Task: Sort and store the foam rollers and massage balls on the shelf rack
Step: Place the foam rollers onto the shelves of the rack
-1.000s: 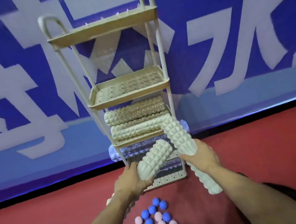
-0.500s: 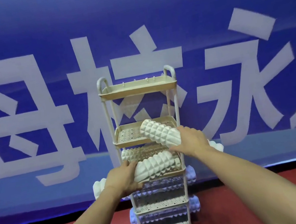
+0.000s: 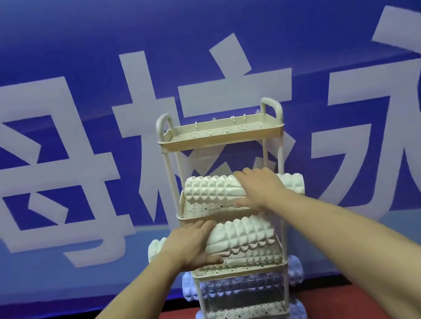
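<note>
A: While both rollers lie crosswise, which hand leads?

B: Right hand [image 3: 259,188] clasps the upper roller [image 3: 213,190] on the shelf rack [image 3: 221,139]; left hand [image 3: 191,246] seemingly wraps the lower roller [image 3: 243,235], one shelf below.

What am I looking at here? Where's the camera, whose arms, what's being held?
No machine: a person's two bare arms, filmed by a wide-angle camera on their head, looking forward and down. In front stands a tall beige perforated plastic shelf rack against a blue banner with white characters. The right hand lies on a white ridged foam roller on the second tier. The left hand curls its grip round another white ridged foam roller at the third tier. Pale blue ridged foam rollers fill the lower tiers. The top tier shows nothing on it.
</note>
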Available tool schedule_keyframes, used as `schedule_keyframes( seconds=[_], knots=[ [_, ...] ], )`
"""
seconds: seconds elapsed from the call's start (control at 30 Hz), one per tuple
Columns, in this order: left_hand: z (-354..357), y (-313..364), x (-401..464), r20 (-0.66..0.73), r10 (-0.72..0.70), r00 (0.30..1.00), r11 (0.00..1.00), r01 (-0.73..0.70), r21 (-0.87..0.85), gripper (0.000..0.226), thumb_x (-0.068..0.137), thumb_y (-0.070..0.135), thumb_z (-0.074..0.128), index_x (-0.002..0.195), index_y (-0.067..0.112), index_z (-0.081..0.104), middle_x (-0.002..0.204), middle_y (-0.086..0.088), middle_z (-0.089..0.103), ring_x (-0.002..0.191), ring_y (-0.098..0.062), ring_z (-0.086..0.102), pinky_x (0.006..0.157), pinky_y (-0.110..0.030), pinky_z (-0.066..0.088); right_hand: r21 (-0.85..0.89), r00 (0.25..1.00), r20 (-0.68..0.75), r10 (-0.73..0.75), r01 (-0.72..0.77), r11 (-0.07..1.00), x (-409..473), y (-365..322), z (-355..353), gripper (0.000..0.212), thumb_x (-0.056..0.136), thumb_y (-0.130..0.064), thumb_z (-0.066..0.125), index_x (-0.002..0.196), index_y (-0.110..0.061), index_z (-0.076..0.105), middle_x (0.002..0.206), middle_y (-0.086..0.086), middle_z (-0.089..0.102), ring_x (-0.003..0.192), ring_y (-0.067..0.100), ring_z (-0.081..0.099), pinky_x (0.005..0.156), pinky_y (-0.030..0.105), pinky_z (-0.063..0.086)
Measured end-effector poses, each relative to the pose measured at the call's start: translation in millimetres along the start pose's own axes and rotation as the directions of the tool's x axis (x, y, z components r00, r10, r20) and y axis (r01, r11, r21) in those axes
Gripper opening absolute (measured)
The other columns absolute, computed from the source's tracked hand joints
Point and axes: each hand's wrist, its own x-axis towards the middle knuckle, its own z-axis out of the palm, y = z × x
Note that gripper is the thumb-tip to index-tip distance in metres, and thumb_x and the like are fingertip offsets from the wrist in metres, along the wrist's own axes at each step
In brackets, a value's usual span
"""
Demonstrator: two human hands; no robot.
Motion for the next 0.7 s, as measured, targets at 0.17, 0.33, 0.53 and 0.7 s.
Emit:
schedule_keyframes(
  seconds=[0.17, 0.33, 0.53, 0.7],
  knots=[
    [9.1, -10.9, 8.3, 0.014, 0.031, 0.999, 0.996, -0.030, -0.082, 0.095, 0.072, 0.086, 0.055, 0.146, 0.033, 0.032, 0.142, 0.007, 0.053, 0.123, -0.023, 0.055, 0.093, -0.040, 0.049, 0.000, 0.998, -0.038, -0.043, 0.043, 0.999, 26.1, -7.8, 23.4, 0.073, 0.086, -0.066, 0.058, 0.140, -0.020, 0.043, 0.132, 0.003, 0.058, 0.118, 0.027, 0.055, 0.100, 0.043, 0.039],
    [15.4, -22.2, 17.0, 0.016, 0.055, 0.998, 0.994, -0.054, -0.095, 0.093, 0.073, 0.087, 0.052, 0.146, 0.034, 0.031, 0.139, 0.008, 0.054, 0.122, -0.022, 0.056, 0.093, -0.039, 0.049, -0.067, 0.998, 0.010, -0.059, 0.060, 0.996, 48.4, -12.0, 37.0, 0.064, 0.090, -0.063, 0.055, 0.134, -0.016, 0.049, 0.131, 0.005, 0.059, 0.119, 0.027, 0.054, 0.100, 0.043, 0.038],
    [24.9, -31.9, 23.9, 0.020, 0.060, 0.998, 0.994, -0.058, -0.089, 0.092, 0.074, 0.084, 0.054, 0.147, 0.033, 0.032, 0.137, 0.007, 0.056, 0.121, -0.021, 0.056, 0.093, -0.037, 0.047, -0.081, 0.995, 0.032, -0.090, 0.092, 0.992, 70.9, -30.8, 51.9, 0.068, 0.091, -0.060, 0.057, 0.140, -0.016, 0.046, 0.136, 0.006, 0.059, 0.124, 0.029, 0.054, 0.105, 0.046, 0.036],
    [33.2, -37.9, 27.9, 0.011, 0.050, 0.999, 0.993, -0.049, -0.109, 0.092, 0.072, 0.086, 0.052, 0.146, 0.034, 0.033, 0.140, 0.009, 0.055, 0.123, -0.019, 0.055, 0.093, -0.039, 0.048, -0.016, 0.988, 0.154, -0.012, 0.015, 1.000, 84.5, -21.5, 72.7, 0.076, 0.090, -0.051, 0.063, 0.153, -0.022, 0.032, 0.153, 0.004, 0.044, 0.140, 0.027, 0.041, 0.116, 0.045, 0.025]
  ],
)
